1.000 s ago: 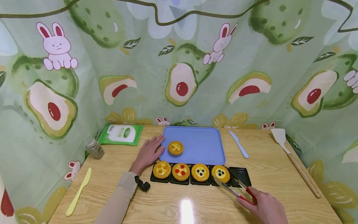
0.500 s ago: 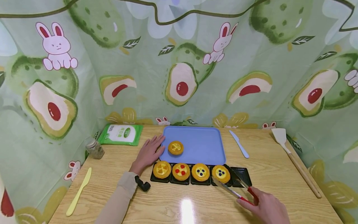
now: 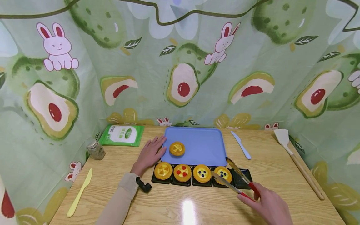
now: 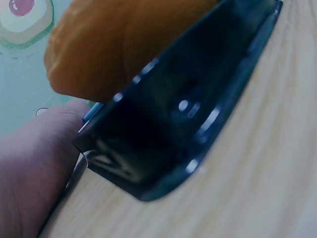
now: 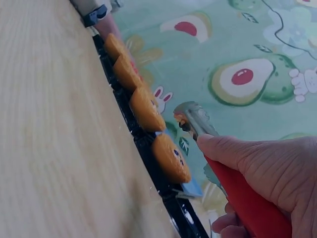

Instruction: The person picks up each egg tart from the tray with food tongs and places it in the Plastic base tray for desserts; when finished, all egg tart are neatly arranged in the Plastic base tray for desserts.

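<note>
My right hand [image 3: 268, 203] grips the red handles of metal tongs [image 5: 237, 193]. The tongs stand spread, one tip on each side of a berry-dotted egg tart [image 3: 227, 178], and in the right wrist view they are raised above the tarts. That tart sits in the fourth cup of a row of black trays [image 3: 161, 180]; the fifth black cup [image 3: 246, 178] holds none. Left of it stand another tart with blue berries [image 3: 201, 173], one with red pieces [image 3: 182, 172] and one with orange wedges [image 3: 162, 170]. My left hand [image 3: 150, 153] lies with straight fingers at the left rim of a blue tray [image 3: 202, 145].
On the blue tray lies one lemon-topped tart [image 3: 177, 148]. A light blue knife [image 3: 241, 145] and a wooden-handled spatula [image 3: 298, 164] lie to the right. On the left are a yellow knife [image 3: 80, 193], a glass jar [image 3: 96, 150] and a green-and-white packet [image 3: 122, 135].
The tongs have lifted and spread wider, their tips rising away from the fourth tart, which stays in its cup. The left hand has not moved.
</note>
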Action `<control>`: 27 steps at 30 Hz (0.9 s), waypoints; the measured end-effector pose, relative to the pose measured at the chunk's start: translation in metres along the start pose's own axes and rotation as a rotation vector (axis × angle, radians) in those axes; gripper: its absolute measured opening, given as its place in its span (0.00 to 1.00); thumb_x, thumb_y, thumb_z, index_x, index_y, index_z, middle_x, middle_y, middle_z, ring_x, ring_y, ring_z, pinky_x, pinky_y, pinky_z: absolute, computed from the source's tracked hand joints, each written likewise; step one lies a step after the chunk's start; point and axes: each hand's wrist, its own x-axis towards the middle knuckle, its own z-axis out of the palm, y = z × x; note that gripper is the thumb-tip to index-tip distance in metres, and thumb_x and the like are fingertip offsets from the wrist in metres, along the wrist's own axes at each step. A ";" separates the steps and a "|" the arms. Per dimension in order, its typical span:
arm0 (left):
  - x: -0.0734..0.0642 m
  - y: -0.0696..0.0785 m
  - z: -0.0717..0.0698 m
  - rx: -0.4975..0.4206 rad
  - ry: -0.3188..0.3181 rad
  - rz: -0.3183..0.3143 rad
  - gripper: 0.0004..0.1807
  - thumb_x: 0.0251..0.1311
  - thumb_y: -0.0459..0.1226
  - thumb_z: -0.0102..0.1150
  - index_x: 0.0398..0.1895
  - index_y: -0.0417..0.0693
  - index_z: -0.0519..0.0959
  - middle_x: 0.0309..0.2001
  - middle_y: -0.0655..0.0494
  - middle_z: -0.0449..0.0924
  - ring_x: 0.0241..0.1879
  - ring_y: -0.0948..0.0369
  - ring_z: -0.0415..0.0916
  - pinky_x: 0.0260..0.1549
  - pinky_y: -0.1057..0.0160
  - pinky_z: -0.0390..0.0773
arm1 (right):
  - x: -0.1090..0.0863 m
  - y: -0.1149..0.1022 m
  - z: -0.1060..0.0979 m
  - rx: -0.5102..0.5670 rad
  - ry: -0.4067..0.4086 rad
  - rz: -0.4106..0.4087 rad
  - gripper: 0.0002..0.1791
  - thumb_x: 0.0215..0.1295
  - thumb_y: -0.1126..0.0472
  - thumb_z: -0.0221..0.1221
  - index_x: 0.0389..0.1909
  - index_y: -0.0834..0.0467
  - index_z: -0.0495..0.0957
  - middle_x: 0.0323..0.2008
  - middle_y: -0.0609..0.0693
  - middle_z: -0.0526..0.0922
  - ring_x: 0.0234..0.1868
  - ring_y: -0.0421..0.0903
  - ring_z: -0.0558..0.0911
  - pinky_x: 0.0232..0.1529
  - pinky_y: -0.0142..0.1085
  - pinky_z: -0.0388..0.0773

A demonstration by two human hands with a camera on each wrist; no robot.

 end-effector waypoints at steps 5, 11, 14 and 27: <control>-0.002 0.000 0.001 0.001 0.005 -0.001 0.35 0.80 0.60 0.37 0.84 0.61 0.57 0.83 0.63 0.53 0.82 0.50 0.48 0.80 0.42 0.45 | 0.007 -0.011 -0.003 0.002 0.018 -0.031 0.37 0.52 0.23 0.67 0.32 0.54 0.76 0.19 0.46 0.70 0.21 0.45 0.67 0.22 0.37 0.58; -0.004 0.001 0.000 0.002 0.015 -0.002 0.35 0.80 0.60 0.39 0.84 0.61 0.58 0.83 0.62 0.54 0.82 0.50 0.49 0.79 0.42 0.46 | 0.020 -0.023 -0.006 0.004 0.059 -0.097 0.40 0.55 0.21 0.64 0.43 0.55 0.81 0.24 0.44 0.74 0.22 0.44 0.69 0.20 0.37 0.61; -0.004 0.001 -0.001 -0.004 0.016 0.000 0.34 0.80 0.59 0.40 0.84 0.61 0.58 0.82 0.62 0.54 0.82 0.50 0.50 0.79 0.41 0.46 | 0.027 -0.029 -0.007 -0.008 0.084 -0.136 0.43 0.55 0.22 0.64 0.51 0.57 0.82 0.25 0.44 0.73 0.23 0.43 0.69 0.19 0.37 0.62; -0.002 0.004 -0.003 -0.009 0.020 -0.004 0.34 0.80 0.58 0.42 0.84 0.60 0.59 0.82 0.61 0.55 0.82 0.49 0.50 0.79 0.41 0.45 | 0.058 -0.063 0.002 -0.013 0.159 -0.310 0.31 0.54 0.27 0.70 0.34 0.52 0.78 0.20 0.42 0.67 0.18 0.41 0.63 0.17 0.35 0.54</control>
